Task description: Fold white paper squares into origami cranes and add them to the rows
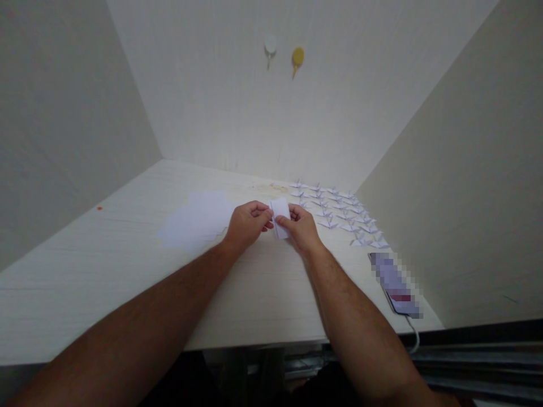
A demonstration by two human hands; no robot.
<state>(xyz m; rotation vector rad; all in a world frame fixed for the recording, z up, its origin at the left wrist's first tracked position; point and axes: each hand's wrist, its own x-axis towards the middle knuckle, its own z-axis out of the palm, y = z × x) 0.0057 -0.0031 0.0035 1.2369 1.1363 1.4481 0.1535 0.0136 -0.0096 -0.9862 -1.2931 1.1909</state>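
A small folded piece of white paper (280,213) is held just above the pale wooden desk (127,271) between both hands. My left hand (247,223) pinches its left edge with curled fingers. My right hand (300,227) grips its right and lower edge, thumb on top. Both hands are closed on the paper near the middle of the desk.
A loose pile of white paper sheets (197,222) lies left of my hands. Several folded paper cranes (339,215) stand in rows at the back right. A phone (396,282) with a cable lies near the front right edge. Two wall hooks (284,52) hang above.
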